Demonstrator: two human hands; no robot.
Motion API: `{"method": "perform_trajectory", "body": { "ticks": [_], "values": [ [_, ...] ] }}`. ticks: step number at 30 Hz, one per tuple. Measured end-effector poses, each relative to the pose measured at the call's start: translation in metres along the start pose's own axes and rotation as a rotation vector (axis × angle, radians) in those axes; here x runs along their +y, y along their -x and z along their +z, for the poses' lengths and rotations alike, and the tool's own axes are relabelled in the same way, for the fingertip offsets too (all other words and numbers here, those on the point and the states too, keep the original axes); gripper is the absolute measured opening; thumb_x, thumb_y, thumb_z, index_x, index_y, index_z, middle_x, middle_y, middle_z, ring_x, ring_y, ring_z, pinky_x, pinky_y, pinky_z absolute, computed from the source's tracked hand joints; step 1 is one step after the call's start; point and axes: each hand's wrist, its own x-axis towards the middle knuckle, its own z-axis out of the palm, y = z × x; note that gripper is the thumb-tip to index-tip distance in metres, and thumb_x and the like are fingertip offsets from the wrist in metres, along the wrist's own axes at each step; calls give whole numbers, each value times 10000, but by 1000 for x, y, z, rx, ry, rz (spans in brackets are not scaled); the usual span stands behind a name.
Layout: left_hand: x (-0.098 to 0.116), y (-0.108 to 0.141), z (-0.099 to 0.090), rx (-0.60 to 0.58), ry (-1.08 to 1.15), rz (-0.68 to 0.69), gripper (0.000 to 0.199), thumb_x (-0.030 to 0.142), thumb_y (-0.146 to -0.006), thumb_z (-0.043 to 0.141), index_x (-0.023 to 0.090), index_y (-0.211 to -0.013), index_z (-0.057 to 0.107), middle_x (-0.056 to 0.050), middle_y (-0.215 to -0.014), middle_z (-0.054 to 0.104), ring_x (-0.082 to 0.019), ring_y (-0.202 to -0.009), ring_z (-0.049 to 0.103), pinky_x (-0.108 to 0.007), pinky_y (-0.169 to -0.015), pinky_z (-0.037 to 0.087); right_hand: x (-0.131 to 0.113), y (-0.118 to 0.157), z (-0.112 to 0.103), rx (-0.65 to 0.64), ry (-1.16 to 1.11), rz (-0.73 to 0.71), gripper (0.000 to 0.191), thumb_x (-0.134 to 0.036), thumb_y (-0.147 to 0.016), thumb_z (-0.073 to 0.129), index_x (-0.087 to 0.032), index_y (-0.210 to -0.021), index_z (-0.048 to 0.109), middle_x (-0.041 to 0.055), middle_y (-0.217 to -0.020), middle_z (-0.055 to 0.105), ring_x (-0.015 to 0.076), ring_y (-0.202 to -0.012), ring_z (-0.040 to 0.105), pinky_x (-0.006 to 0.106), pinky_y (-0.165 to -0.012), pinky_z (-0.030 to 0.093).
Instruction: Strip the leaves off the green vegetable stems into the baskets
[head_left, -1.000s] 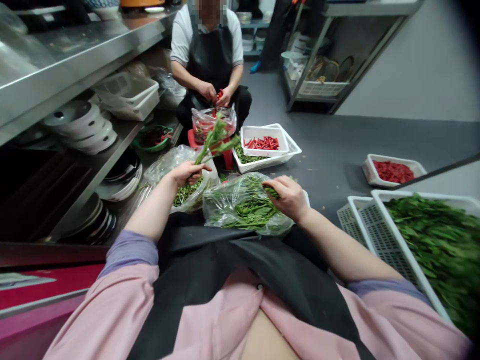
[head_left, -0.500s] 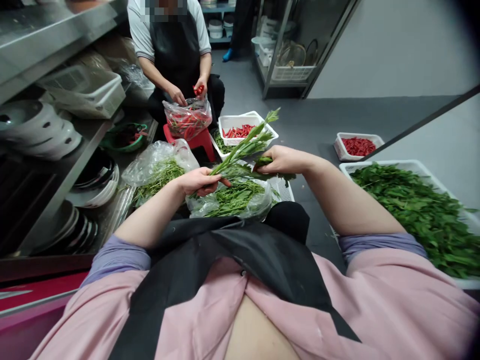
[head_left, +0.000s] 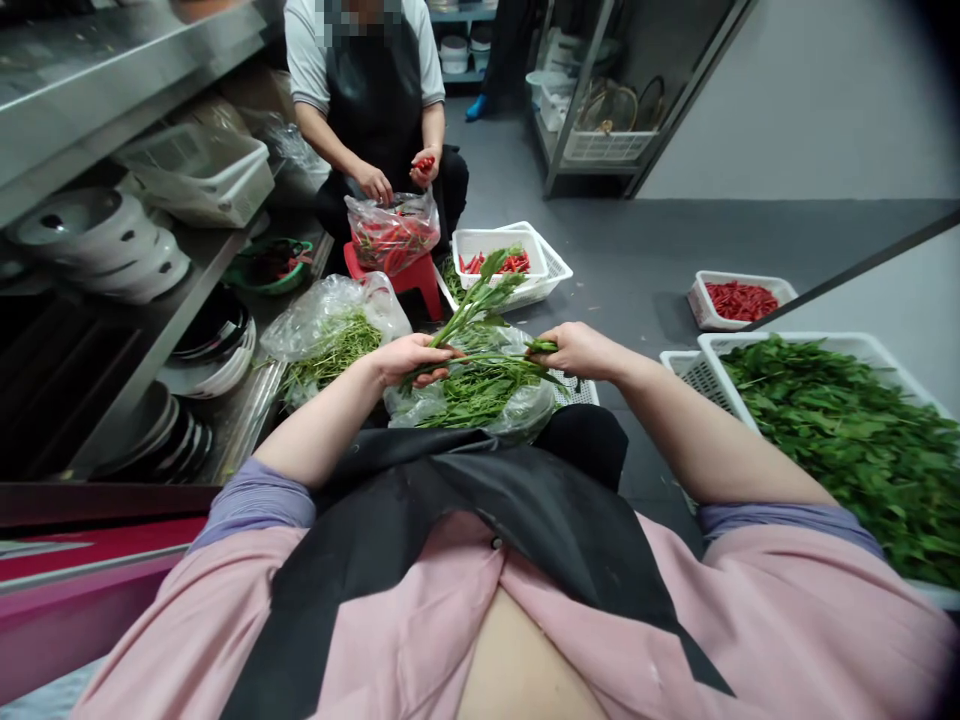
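My left hand (head_left: 415,360) is closed round a bunch of green leafy stems (head_left: 480,300), whose tops point up and away to the right. Closed on green leaves, my right hand (head_left: 574,352) is at the right end of a thin stem that stretches across from the left hand. Below both hands lies an open clear plastic bag (head_left: 525,412) filled with green stems. Another clear bag (head_left: 315,305) of thin green stems stands to its left.
A person (head_left: 375,90) in a black apron handles red chillies over a bag on a red stool (head_left: 426,285). White baskets hold chillies (head_left: 739,300) and green leaves (head_left: 840,430) at the right. A metal shelf (head_left: 150,350) with bowls runs along the left.
The view has shifted, so the surroundings sit further right. The bunch in my left hand is lower, and a thin stem now stretches between my hands.
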Motion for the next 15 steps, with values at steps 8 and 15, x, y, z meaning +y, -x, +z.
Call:
{"method": "perform_trajectory", "body": {
  "ticks": [8,15],
  "values": [
    [-12,11,-12,73,37,15,440,390,-658,809,65,-916,662,67,-512,364,-3,-358,255,-136,-327,139,4,6,6,58,205,-19,234,-346,-773,581,-152,-692,683,-1,-541,565,87,-521,416,226,-529,277],
    [-13,14,-5,172,-21,90,458,440,-614,823,82,-828,634,84,-485,336,-6,-363,246,-151,-342,129,33,-4,21,508,-362,56,365,-459,-774,546,-121,-850,663,43,-668,642,135,-588,561,239,-582,431]
  ]
}}
